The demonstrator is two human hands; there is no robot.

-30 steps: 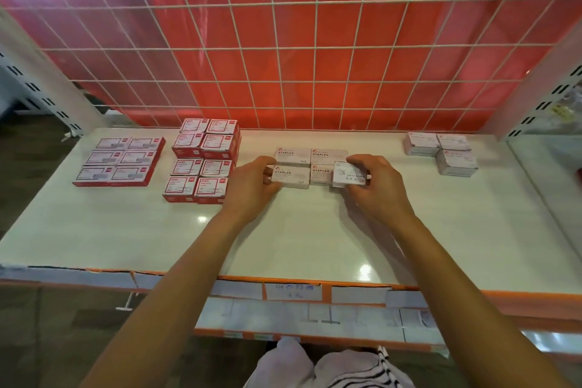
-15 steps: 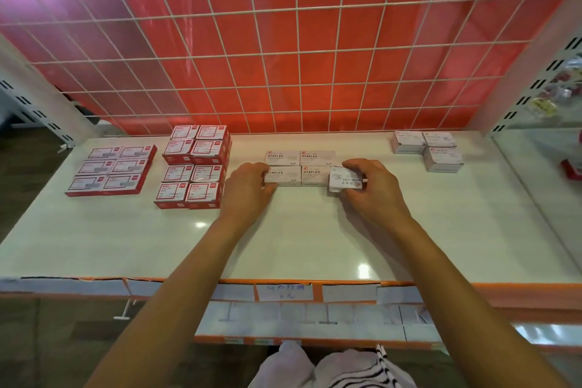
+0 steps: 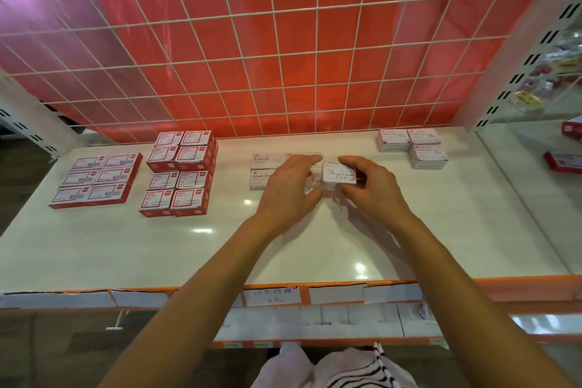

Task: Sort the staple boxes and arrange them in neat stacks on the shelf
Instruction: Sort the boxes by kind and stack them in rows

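Note:
On the white shelf [image 3: 189, 249], my right hand [image 3: 368, 189] grips a small white box [image 3: 340, 174] printed "paper clips", fingers curled over its far and near edges. My left hand [image 3: 291, 186] lies flat with straight fingers over the white "STAPLES" boxes [image 3: 263, 167], its thumb near the held box. At the far left lies a flat group of red-edged boxes [image 3: 94, 179]. Beside it stand two stacks of red boxes [image 3: 181, 173].
Three white paper clip boxes [image 3: 409, 146] sit at the back right. A white wire grid [image 3: 283, 50] over a red panel closes the back. An orange label strip [image 3: 315, 293] runs along the front edge. Red boxes [image 3: 563, 161] lie on the neighbouring shelf at right.
My left hand has slid right from the left end of the STAPLES boxes onto their top. My right hand has raised the paper clip box slightly beside them. The camera has come closer.

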